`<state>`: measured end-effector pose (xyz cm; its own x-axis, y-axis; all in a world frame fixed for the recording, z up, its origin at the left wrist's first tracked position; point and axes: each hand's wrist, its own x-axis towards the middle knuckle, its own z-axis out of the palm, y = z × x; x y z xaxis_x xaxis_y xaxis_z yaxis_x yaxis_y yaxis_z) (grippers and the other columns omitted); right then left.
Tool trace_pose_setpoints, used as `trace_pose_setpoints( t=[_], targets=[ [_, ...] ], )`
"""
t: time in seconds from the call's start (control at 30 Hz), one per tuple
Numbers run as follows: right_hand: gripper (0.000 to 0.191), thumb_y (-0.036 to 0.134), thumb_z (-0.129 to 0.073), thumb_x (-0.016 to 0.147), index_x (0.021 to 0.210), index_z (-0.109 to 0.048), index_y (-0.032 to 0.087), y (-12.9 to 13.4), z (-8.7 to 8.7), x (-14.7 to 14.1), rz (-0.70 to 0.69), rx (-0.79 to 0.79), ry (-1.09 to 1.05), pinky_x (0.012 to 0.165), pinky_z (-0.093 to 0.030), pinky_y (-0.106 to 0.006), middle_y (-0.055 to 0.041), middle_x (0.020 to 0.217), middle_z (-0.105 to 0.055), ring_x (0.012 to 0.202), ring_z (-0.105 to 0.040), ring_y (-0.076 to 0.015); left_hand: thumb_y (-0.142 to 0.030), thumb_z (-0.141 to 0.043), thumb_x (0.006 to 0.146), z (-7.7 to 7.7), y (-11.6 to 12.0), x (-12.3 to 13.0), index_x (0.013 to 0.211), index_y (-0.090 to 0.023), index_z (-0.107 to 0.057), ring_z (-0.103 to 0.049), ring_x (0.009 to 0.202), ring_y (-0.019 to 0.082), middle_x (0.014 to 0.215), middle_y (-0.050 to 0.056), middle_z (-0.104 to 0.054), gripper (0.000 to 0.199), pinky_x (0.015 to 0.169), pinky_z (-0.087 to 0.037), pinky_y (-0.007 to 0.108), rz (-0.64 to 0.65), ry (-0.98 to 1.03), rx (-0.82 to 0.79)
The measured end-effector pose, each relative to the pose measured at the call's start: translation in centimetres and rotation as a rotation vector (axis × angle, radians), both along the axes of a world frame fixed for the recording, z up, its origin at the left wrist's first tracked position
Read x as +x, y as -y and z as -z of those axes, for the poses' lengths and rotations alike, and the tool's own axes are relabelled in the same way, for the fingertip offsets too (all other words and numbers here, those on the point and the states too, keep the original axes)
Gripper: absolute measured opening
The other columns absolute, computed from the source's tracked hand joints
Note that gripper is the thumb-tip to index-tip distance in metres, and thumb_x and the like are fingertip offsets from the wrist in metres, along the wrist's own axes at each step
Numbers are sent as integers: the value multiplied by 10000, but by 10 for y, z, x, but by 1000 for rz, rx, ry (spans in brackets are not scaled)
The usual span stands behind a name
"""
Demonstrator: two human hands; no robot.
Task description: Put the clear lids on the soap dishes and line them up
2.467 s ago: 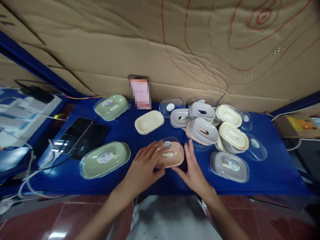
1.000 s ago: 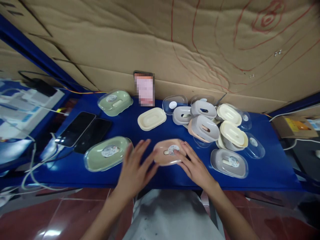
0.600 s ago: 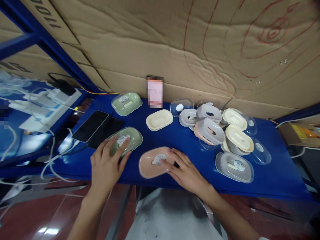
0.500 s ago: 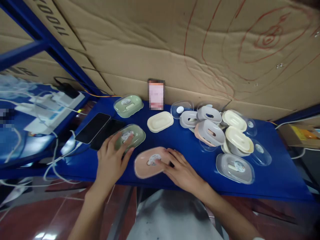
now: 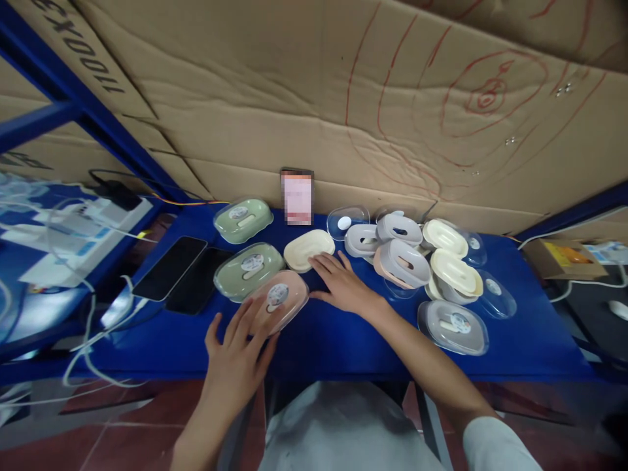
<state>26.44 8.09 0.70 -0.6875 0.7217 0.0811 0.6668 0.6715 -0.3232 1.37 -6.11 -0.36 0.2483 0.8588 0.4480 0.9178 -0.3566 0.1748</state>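
My left hand [image 5: 241, 343] rests with spread fingers on the near end of a pink lidded soap dish [image 5: 289, 297] with a round label. The dish lies at a slant, its left edge against a green lidded soap dish [image 5: 230, 275]. My right hand [image 5: 343, 284] reaches to a cream oval soap dish part [image 5: 307, 247], fingertips at its near right edge and thumb apart, near the pink dish. Behind on the left sits another green lidded soap dish [image 5: 250, 226].
On the right are stacked grey dish parts [image 5: 402, 261], cream parts [image 5: 454, 268], clear lids [image 5: 495, 294] and a grey lidded dish [image 5: 454, 325]. A phone [image 5: 297, 199] leans on the cardboard wall [image 5: 235, 98]. Another phone [image 5: 169, 268] and white cables [image 5: 88, 327] lie left.
The pink soap dish has moved left and turned, up against the green one. My left hand went from the green dish to the pink one; my right hand left it for the cream part.
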Motion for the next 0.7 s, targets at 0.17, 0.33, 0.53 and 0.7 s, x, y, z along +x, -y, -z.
trace_pose_setpoints(
  t=[0.17, 0.33, 0.53, 0.7],
  targets=[
    [473, 203, -582, 1071, 1542, -551, 217, 44, -4, 22, 60, 113, -2, 1267, -335, -599, -142, 1348, -682, 1337, -605, -279, -126, -665, 968, 7, 6, 14, 1601, -324, -478, -531, 1478, 433, 1634, 204, -512, 689, 1224, -218, 767, -103, 13, 27],
    [399, 128, -509, 1082, 1444, -626, 249, 79, -20, 50, 15, 32, -130, 1199, -436, -454, -64, 1253, -744, 1256, -658, -210, -79, -645, 961, 7, 14, 57, 1635, -291, -435, -495, 1516, 370, 1647, 186, -491, 737, 1228, -372, 619, 70, 113, 46],
    [439, 330, -543, 1095, 1513, -578, 201, 63, -40, 91, 552, 369, -149, 1224, -372, -594, -166, 1523, -617, 1445, -533, -341, -226, -549, 1071, 0, -3, 105, 1435, -183, -626, -601, 1406, 341, 1510, 153, -642, 374, 1184, -436, 569, 319, 76, -108],
    [453, 423, -532, 1098, 1474, -634, 191, 53, -25, 127, 636, 297, -99, 1113, -476, -607, -169, 1389, -721, 1267, -672, -367, -108, -529, 1061, 9, -3, 95, 1281, -216, -681, -675, 1280, 261, 1292, 75, -755, 289, 1213, -371, 551, 378, 186, -155]
  ],
)
